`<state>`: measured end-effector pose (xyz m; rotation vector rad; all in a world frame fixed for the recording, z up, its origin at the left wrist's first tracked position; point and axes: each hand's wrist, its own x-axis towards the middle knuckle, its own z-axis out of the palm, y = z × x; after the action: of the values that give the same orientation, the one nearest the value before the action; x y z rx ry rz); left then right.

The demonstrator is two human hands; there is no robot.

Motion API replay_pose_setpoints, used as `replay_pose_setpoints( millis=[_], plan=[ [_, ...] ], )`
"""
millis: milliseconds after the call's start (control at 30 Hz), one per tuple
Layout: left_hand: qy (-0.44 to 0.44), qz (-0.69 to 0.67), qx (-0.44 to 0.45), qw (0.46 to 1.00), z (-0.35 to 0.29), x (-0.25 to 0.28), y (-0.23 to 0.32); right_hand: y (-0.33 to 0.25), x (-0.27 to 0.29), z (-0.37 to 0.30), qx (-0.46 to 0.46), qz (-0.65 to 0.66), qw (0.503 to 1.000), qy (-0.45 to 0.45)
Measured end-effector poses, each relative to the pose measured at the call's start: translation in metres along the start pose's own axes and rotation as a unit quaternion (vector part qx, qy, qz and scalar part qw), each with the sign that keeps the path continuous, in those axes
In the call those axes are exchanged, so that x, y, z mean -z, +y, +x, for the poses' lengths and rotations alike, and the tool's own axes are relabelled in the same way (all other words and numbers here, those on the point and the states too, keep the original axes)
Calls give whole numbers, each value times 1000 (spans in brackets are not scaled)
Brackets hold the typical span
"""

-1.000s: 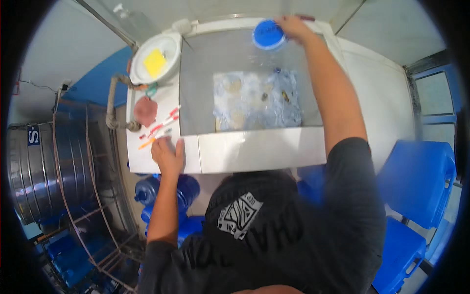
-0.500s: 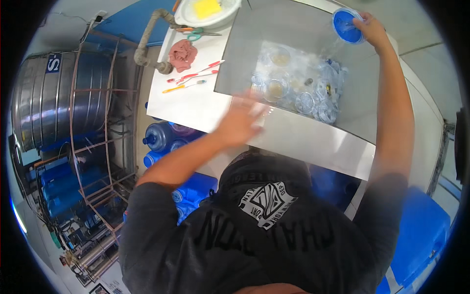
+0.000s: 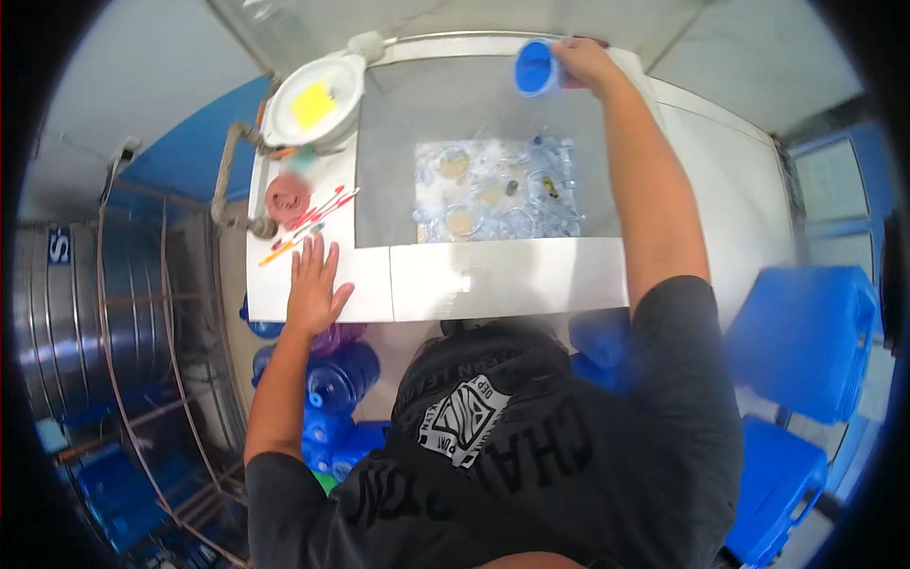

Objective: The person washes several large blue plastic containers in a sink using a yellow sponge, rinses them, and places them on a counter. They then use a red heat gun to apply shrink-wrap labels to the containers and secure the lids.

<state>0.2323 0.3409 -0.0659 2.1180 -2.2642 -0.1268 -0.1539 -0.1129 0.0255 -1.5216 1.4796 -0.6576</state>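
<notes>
At the far right of the grey sink (image 3: 384,123), my right hand (image 3: 586,66) is closed on a round blue plastic cup (image 3: 537,71), tilted so its blue inside shows. In the sink bottom lie several clear plastic pieces (image 3: 460,223) in water, some round like lids or cups; their exact kind is hard to make out. My left hand (image 3: 318,289) rests with fingers spread on the white countertop (image 3: 365,294), left of the sink. Just beyond its fingertips are several toothbrushes, among them an orange one (image 3: 275,253) and red ones (image 3: 318,211).
A crumpled pink cloth (image 3: 287,199) lies beyond the toothbrushes. Behind it stands a white basin (image 3: 275,121) with a yellow sponge (image 3: 312,104). A pipe (image 3: 227,166) runs along the counter's left. Blue water jugs (image 3: 346,379) are below; large blue containers (image 3: 806,332) stand at right.
The view has swung, shifting the scene. My left hand has gone from the sink's front edge leftward onto the counter beside the toothbrushes. My right hand still holds the blue cup.
</notes>
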Motion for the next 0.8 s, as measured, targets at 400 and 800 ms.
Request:
replay_pose_setpoints(
  millis=[400,800],
  plan=[
    [16,-10,-23,1000,3,5,7,-15,19,-81,227,-492,830,136],
    [21,23,-37,999,3,-25,-10,29,28,-194,141,-157,964,159]
  ],
)
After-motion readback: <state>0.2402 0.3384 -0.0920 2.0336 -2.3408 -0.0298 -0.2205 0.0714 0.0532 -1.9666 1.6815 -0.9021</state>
